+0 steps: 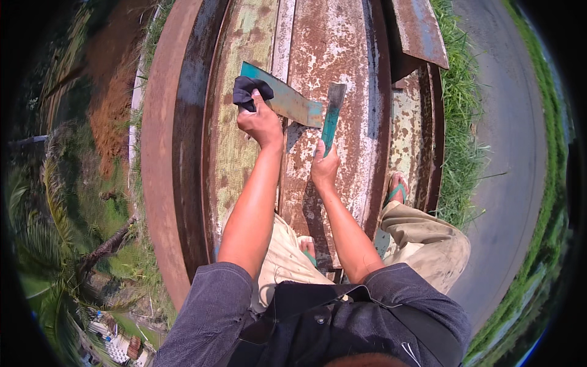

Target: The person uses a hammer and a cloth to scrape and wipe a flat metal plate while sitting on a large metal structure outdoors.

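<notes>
My left hand (263, 125) is closed on a bunched dark cloth (245, 90), with the thumb on top. The cloth lies against a flat metal plate (290, 102), teal at its ends and worn to bare grey-brown between. My right hand (326, 165) grips the lower end of a narrow teal metal strip (331, 119) with a scuffed grey tip. This strip stands tilted beside the plate's right end; whether the two are joined I cannot tell. Both are above a wide rusty steel beam (309, 58) with flaking white paint.
More rusty beams (164, 134) run lengthwise on the left, and a shorter steel piece (420, 30) juts out at upper right. My sandalled foot (397, 188) rests on the steel at right. Grass (461, 92) and a paved road (504, 153) lie beyond.
</notes>
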### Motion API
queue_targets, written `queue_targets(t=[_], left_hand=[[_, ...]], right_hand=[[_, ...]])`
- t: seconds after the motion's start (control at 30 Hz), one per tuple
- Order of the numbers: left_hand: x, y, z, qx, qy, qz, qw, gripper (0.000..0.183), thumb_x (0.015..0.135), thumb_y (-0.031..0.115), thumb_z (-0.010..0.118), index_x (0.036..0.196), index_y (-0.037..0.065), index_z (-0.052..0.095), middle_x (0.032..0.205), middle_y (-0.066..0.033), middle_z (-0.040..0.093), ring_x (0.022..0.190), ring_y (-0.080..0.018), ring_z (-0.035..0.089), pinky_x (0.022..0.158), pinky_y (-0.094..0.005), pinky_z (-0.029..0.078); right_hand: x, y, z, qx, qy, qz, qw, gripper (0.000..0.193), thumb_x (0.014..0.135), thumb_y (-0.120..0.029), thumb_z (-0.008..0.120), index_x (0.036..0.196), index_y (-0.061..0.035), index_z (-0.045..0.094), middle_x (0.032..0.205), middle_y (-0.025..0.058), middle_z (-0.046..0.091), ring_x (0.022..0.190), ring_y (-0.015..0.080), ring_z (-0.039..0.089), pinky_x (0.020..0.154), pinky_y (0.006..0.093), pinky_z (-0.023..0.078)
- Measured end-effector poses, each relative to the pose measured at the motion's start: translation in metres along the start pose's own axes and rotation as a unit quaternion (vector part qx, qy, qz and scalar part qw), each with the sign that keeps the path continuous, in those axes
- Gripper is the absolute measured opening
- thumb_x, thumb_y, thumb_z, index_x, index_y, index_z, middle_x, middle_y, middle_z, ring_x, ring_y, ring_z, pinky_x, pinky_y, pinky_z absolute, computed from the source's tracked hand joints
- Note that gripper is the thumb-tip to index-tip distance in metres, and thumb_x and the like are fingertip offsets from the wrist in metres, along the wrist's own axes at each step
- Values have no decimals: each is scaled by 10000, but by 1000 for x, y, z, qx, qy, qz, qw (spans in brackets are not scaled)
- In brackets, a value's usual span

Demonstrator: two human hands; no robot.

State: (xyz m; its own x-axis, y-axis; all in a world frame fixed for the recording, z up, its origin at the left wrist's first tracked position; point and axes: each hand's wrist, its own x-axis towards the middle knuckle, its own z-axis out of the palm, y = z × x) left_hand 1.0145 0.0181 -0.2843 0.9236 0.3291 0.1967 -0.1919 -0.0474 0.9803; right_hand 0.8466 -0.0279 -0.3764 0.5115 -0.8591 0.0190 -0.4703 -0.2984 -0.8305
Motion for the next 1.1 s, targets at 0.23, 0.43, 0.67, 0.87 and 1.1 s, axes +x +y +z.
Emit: queue_targets(t=[0.23,0.43,0.67,0.87,1.1], left_hand=[[3,-1,-14,52,20,-59,997,255,961,169,702,1017,-80,707,950,-125,735,801,-173,658,736,-356,518],[18,-8,-12,-124,-49,-173,976,218,931,55,692,1122,-49,702,1042,-83,725,882,-170,672,798,-341,529],[28,-6,-8,-118,-41,-121,985,183,948,40,694,1111,-44,700,1055,-83,715,854,-163,683,746,-329,576],[22,-2,4,-8,-2,-55,998,250,939,138,737,1054,-82,708,985,-106,734,806,-178,665,733,-367,537],[23,-13,1,68,24,15,997,386,918,228,771,972,-148,700,906,-181,746,754,-213,657,718,-409,513]], right_hand=[[32,-6,-63,-139,-78,132,978,418,951,-382,655,971,35,672,806,265,703,771,440,696,745,535,511],[46,-25,-71,245,-149,150,946,317,955,-196,716,1119,-49,489,643,34,547,500,122,582,409,255,433],[23,-34,-84,520,-253,309,755,460,1050,-574,440,990,-118,460,573,6,435,370,104,385,371,266,359],[28,-38,-84,492,-229,250,802,387,1052,-466,511,1001,-83,480,595,24,490,412,124,498,395,280,438],[66,-118,-118,426,-44,0,903,332,1029,-306,620,1074,-1,495,677,41,535,498,125,558,466,272,496]])
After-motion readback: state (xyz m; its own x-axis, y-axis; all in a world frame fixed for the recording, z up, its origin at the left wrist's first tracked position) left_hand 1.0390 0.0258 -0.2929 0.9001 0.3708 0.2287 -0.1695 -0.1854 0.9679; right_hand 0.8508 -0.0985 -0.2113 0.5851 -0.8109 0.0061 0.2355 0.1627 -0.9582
